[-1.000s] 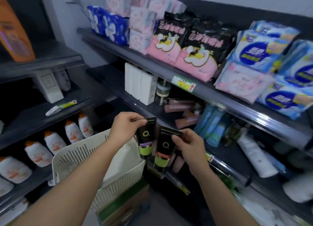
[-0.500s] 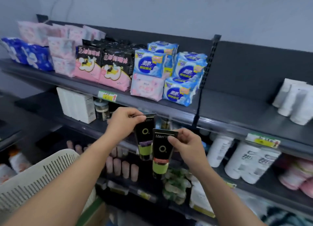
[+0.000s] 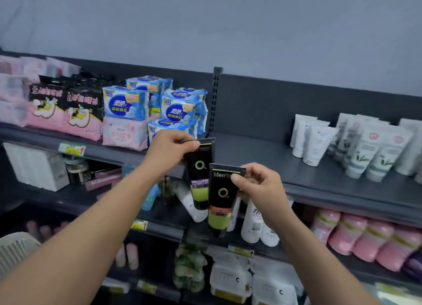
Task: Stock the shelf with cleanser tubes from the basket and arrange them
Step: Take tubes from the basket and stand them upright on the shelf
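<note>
My left hand (image 3: 167, 150) pinches the flat top end of a black and green cleanser tube (image 3: 199, 179), which hangs cap down. My right hand (image 3: 258, 186) pinches the top of a second black and green tube (image 3: 220, 202), marked "Men", just lower and to the right. Both tubes hang in front of the edge of the dark grey top shelf (image 3: 262, 158), where a bare stretch lies between the blue packs and the white tubes. The cream basket (image 3: 13, 250) shows only as a corner at the lower left.
Pink, black and blue pad packs (image 3: 127, 106) fill the top shelf's left part. White cleanser tubes (image 3: 356, 145) stand at its right. Lower shelves hold white bottles (image 3: 253, 224), pink packs (image 3: 365, 238) and white boxes (image 3: 34, 167).
The view has swung right and up from the basket to the top shelf. Both hands have risen with their tubes toward the shelf's bare stretch, and the basket has slid nearly out of view.
</note>
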`<state>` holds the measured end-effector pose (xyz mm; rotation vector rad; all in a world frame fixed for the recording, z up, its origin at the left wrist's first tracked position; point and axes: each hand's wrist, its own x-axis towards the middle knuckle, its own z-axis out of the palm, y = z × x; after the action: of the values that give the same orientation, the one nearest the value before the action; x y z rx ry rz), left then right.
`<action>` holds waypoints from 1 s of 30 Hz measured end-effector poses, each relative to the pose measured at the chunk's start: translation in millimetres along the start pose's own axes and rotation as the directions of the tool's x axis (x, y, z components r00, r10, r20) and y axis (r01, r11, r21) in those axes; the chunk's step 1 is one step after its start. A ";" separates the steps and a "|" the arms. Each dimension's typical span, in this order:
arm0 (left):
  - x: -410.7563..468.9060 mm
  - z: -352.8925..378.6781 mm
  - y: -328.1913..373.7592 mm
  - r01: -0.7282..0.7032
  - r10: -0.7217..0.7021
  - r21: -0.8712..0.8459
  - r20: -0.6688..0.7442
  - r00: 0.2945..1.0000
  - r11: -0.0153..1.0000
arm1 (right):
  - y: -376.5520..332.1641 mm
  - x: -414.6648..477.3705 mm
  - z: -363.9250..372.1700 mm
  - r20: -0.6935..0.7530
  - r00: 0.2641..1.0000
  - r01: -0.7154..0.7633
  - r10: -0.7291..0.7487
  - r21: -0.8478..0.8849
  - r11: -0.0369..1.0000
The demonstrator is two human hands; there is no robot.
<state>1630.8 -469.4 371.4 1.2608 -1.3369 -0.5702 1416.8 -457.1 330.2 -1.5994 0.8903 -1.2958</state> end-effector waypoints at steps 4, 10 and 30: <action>17.4 31.6 22.2 -0.032 0.033 -0.030 0.028 0.999 0.999 | -13.3 7.6 -32.7 -0.054 0.998 0.021 -0.021 0.006 1.000; 48.5 74.6 44.6 -0.078 0.083 -0.061 0.072 0.994 0.995 | -24.0 33.7 -69.4 -0.116 0.990 0.072 -0.077 -0.042 0.996; 252.4 206.5 5.6 -0.116 0.118 -0.021 0.218 0.969 0.993 | 27.6 198.4 -147.0 -0.312 0.940 0.085 -0.136 -0.173 0.981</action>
<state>1498.8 -762.3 427.9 1.1275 -1.5794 -0.6446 1312.9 -675.5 387.4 -1.6015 1.1396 -1.6346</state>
